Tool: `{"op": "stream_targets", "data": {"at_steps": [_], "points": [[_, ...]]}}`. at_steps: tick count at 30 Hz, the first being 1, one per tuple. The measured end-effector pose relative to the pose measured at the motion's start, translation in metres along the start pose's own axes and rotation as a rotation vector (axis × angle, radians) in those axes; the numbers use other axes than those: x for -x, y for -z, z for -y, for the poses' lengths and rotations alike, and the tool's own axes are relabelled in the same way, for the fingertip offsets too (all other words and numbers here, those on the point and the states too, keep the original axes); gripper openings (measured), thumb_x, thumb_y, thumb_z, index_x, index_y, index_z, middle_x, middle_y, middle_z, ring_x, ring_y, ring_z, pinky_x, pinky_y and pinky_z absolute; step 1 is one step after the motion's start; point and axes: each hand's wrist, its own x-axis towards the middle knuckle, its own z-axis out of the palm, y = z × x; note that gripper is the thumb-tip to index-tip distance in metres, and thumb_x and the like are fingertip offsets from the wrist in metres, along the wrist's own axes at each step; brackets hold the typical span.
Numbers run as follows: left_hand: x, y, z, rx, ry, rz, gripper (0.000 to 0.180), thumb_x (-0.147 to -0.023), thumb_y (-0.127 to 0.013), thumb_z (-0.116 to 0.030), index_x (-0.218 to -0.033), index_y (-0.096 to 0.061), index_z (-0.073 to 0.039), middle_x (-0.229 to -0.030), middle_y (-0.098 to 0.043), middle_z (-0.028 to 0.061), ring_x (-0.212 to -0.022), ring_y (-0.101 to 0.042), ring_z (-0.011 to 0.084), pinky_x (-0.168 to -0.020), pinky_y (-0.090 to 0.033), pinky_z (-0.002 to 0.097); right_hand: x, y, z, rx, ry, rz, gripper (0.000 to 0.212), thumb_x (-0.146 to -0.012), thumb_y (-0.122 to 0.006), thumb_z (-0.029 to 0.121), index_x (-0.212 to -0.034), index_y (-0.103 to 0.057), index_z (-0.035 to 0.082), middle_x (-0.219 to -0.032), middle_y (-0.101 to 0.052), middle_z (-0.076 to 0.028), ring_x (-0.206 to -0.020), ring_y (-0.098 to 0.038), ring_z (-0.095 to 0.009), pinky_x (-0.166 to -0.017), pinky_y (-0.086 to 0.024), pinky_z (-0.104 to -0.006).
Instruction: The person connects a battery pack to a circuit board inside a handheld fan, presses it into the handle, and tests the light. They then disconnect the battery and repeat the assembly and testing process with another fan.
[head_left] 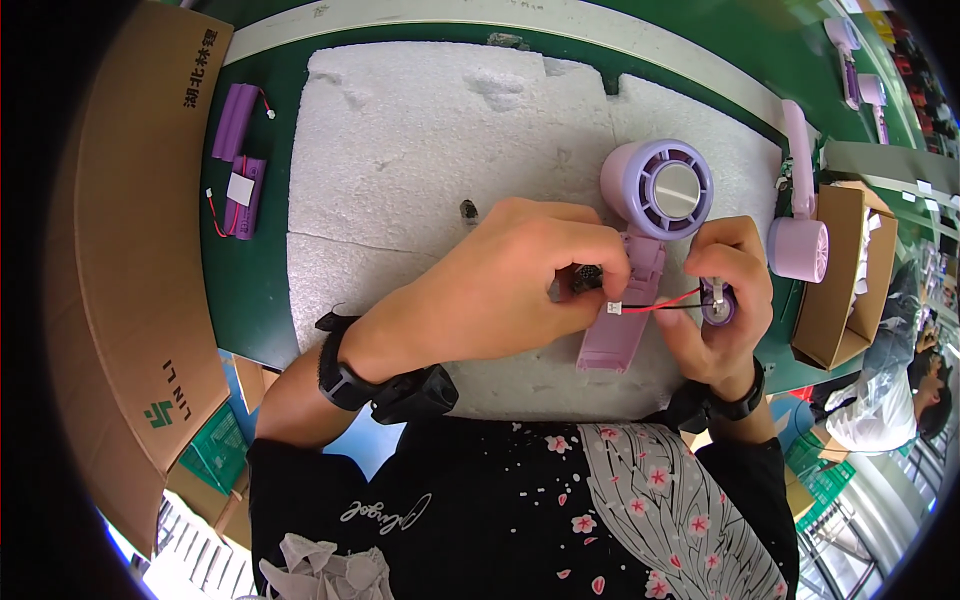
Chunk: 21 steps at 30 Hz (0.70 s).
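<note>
A purple handheld fan (pixel 657 185) lies on the white foam board, its round head away from me and its handle shell (pixel 612 335) laid open toward me. My left hand (pixel 545 265) is closed over the handle, its thumb and finger pinching at a small white plug (pixel 614 308). Red and black wires (pixel 665 303) run from that plug to a purple cylindrical battery (pixel 717 305), seen end-on. My right hand (pixel 735 290) grips the battery to the right of the handle. The inside of the handle under my left fingers is partly hidden.
Two purple battery packs (pixel 233 120) with wires lie at the left on the green table. A large cardboard box (pixel 130 250) stands farther left. At the right are another fan (pixel 798 245) and an open carton (pixel 835 290). A person (pixel 880 410) sits beyond.
</note>
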Motion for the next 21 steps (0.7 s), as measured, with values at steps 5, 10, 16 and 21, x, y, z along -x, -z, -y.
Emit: {"op": "stream_targets", "data": {"at_steps": [5, 10, 16, 21], "points": [[-0.0002, -0.0008, 0.0011, 0.009, -0.02, -0.031, 0.015, -0.076, -0.076, 0.002, -0.087, -0.066, -0.002, -0.082, -0.064, 0.0064, -0.072, -0.064, 0.0213, -0.061, -0.052, 0.0307, 0.0007, 0.005, -0.0042, -0.003, 0.018, 0.075, 0.04, -0.063, -0.09, 0.016, -0.093, -0.064, 0.007, -0.085, -0.055, -0.011, -0.066, -0.057, -0.022, -0.056, -0.045, -0.0285], [-0.0017, 0.0001, -0.0001, 0.071, -0.061, -0.056, 0.017, -0.079, -0.08, -0.006, -0.088, -0.067, -0.002, -0.081, -0.064, 0.007, -0.07, -0.063, 0.0223, -0.059, -0.049, 0.0302, -0.0018, 0.0048, -0.0015, 0.051, -0.014, 0.137, 0.034, -0.062, -0.09, 0.019, -0.084, -0.066, 0.009, -0.084, -0.055, -0.009, -0.061, -0.055, -0.021, -0.053, -0.045, -0.0298], [-0.0026, 0.0007, 0.0027, 0.023, -0.091, -0.071, 0.015, -0.082, -0.079, -0.01, -0.086, -0.068, -0.001, -0.079, -0.063, 0.0085, -0.067, -0.06, 0.0225, -0.055, -0.045, 0.0312, -0.0014, 0.0026, -0.0021, 0.056, 0.027, 0.164, 0.032, -0.063, -0.09, 0.019, -0.083, -0.067, 0.009, -0.086, -0.058, -0.009, -0.063, -0.058, -0.02, -0.052, -0.046, -0.0291], [-0.0009, 0.0042, 0.0032, -0.045, -0.036, -0.001, 0.018, -0.088, -0.075, -0.015, -0.081, -0.067, 0.0, -0.078, -0.063, 0.0102, -0.065, -0.058, 0.0226, -0.054, -0.042, 0.0326, -0.0038, 0.0035, -0.0007, 0.062, 0.111, 0.057, 0.029, -0.064, -0.089, 0.017, -0.085, -0.07, 0.009, -0.089, -0.061, -0.008, -0.062, -0.059, -0.019, -0.051, -0.045, -0.0269]]}}
